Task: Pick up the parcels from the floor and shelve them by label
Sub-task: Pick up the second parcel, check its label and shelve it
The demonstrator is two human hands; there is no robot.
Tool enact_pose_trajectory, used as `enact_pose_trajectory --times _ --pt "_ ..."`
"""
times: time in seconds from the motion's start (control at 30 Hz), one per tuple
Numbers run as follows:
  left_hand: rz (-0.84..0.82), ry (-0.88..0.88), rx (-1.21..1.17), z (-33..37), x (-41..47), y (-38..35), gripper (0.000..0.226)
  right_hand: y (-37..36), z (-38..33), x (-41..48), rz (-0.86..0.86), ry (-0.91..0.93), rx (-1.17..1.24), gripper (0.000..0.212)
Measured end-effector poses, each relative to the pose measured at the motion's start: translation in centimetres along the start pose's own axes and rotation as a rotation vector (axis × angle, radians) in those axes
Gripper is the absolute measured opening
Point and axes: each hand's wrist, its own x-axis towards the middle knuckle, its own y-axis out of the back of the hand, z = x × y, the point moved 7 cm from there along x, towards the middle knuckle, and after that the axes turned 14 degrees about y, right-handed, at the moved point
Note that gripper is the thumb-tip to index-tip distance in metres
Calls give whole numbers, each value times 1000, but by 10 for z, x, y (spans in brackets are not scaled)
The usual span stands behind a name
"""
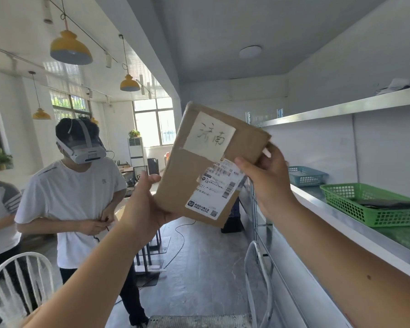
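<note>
Parcel is at the centre of our view, held up and tilted so its face turns towards us. We judge this is for reading: the handwritten label near its top is fully clear, and the printed slip below is mostly so. Our left hand pinches the corner at 8 o'clock, thumb on the front. Our right hand grips the edge at 3 o'clock, thumb on the slip's rim and fingers curled behind. Holding by the edges keeps the writing uncovered. The shelf runs from 3 to 5 o'clock and carries a green basket and, farther off, a blue basket. We take it the parcel belongs in one of them, but we can read no marking on either. A person in a headset stands at 9 o'clock, well apart.
</note>
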Motion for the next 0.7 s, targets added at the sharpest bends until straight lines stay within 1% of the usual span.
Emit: enact_pose_trajectory --times 0.03,0.07,0.1,0.17,0.23,0.37,0.43,0.5,0.57,0.63,0.7 --pt "24 36 44 -5 0 -7 60 0 0 0 -21 10 -43 42" --pt "35 61 81 -8 -1 -14 65 -1 0 0 -47 21 -76 32" --pt "46 83 106 -11 -4 -21 63 -1 0 -1 -62 21 -84 27" --pt "68 114 114 -15 -9 -27 57 -3 0 -3 -101 9 -44 29" --pt "70 118 129 -16 -12 -33 54 -6 0 -5 -158 -8 -14 37" --pt "84 130 256 -19 -19 -43 60 -14 4 -9 -226 -120 155 44" --pt "115 128 328 -21 -21 -48 64 -15 3 -10 -224 -165 187 49" --pt "215 65 373 -20 -23 -53 58 -12 3 -9 -206 -221 211 49" --pt "266 -56 390 -16 -27 -60 45 -7 4 -9 -208 -276 249 38" --pt "240 -135 413 -17 -24 -63 43 -2 7 -11 -209 -328 285 28" --pt "167 -155 434 -21 -20 -62 50 2 9 -15 -212 -352 305 29"
